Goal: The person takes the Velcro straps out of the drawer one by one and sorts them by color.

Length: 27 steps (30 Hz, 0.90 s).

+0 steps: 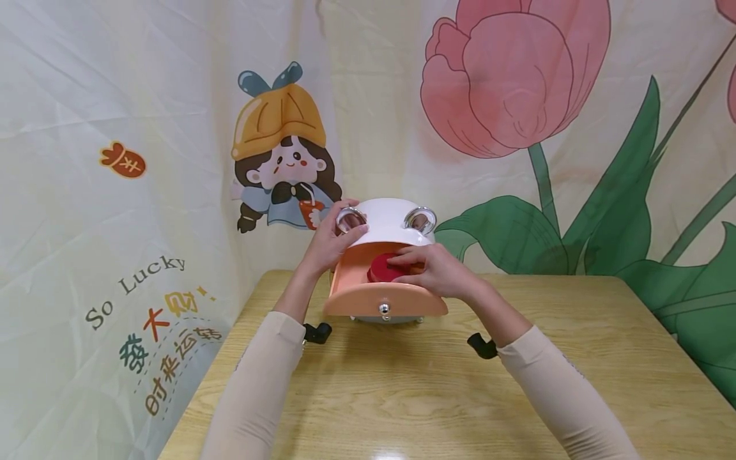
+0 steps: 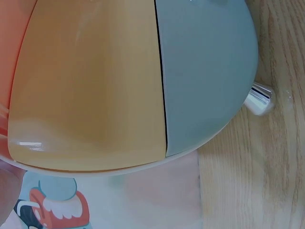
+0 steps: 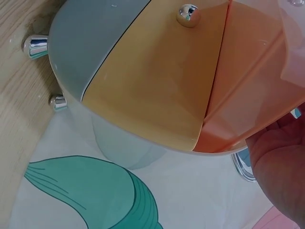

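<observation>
On the table stands a rounded white storage box point(image 1: 388, 214) with two silver rings on top. Its orange drawer point(image 1: 353, 301), with a silver knob, is pulled out towards me. My left hand point(image 1: 329, 246) grips the box's upper left around the left ring point(image 1: 361, 214). The right hand point(image 1: 439, 273) reaches into the drawer and pinches a red round object point(image 1: 379, 268), partly hidden by the fingers and drawer front. Below are a yellow drawer point(image 2: 90, 90) and a grey-blue drawer point(image 2: 209, 76), both pushed in.
The box stands on short silver feet point(image 3: 37, 46) near the back of the wooden table point(image 1: 391, 383). Behind hangs a printed cloth point(image 1: 374, 128) with a tulip and a cartoon figure. Black wrist mounts point(image 1: 483, 345) show beside both forearms.
</observation>
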{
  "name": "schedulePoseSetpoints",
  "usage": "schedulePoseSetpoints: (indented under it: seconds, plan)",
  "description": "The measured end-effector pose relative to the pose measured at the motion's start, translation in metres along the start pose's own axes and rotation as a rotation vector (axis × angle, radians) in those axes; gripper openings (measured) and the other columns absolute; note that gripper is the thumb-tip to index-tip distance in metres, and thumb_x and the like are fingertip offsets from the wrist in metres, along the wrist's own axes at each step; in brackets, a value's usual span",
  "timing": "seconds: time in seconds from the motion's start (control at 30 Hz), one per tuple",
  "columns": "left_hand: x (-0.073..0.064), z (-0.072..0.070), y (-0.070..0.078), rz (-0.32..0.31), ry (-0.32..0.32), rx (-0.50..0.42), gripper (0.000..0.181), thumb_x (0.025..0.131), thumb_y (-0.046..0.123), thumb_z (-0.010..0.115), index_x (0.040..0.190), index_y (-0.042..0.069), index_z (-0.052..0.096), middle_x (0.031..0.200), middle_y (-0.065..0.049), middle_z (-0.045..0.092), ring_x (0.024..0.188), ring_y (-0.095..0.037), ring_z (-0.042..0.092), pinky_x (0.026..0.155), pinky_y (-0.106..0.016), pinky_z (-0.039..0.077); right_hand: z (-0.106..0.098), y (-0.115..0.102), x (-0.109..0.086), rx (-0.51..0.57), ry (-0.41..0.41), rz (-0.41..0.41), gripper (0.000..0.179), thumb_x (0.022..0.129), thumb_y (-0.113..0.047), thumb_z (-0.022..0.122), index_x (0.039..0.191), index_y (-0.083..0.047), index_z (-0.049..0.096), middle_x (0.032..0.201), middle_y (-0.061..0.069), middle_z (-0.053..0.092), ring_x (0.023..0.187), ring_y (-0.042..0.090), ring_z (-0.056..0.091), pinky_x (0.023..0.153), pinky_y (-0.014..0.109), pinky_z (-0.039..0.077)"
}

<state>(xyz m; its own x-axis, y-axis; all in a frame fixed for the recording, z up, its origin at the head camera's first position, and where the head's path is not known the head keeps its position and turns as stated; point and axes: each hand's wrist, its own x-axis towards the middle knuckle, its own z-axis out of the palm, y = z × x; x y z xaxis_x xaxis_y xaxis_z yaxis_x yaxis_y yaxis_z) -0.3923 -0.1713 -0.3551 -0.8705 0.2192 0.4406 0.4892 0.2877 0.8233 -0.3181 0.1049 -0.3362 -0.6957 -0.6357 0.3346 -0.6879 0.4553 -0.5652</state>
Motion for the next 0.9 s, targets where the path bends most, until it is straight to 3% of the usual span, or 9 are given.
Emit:
schedulePoseSetpoints:
  seconds: [0.57,0.77,0.9]
  plan:
    - [0.002,-0.001,-0.003,0.018,0.001,-0.005,0.057,0.096,0.035,0.075,0.146,0.032,0.049,0.131,-0.009,0.06,0.124,-0.027,0.057,0.103,-0.05,0.056,-0.007,-0.005,-0.013,0.121,0.117,0.038,0.04,0.088,-0.025,0.086,0.124,-0.012,0.077,0.126,0.007,0.074,0.109,0.022,0.071,0.088,0.033,0.062]
    - [0.002,-0.001,-0.004,0.019,0.001,-0.004,0.058,0.095,0.036,0.076,0.146,0.031,0.049,0.131,-0.007,0.06,0.124,-0.027,0.057,0.102,-0.049,0.056,-0.012,-0.007,-0.025,0.17,0.185,0.05,0.042,0.085,-0.027,0.088,0.124,-0.014,0.077,0.129,0.006,0.073,0.11,0.024,0.07,0.087,0.04,0.062]
    - [0.002,-0.001,-0.004,0.019,0.004,-0.007,0.058,0.095,0.037,0.075,0.147,0.029,0.049,0.132,-0.008,0.06,0.124,-0.028,0.057,0.101,-0.05,0.056,-0.015,-0.004,-0.032,0.173,0.263,-0.003,0.042,0.085,-0.02,0.088,0.125,-0.011,0.076,0.13,0.008,0.071,0.116,0.026,0.067,0.091,0.043,0.061]
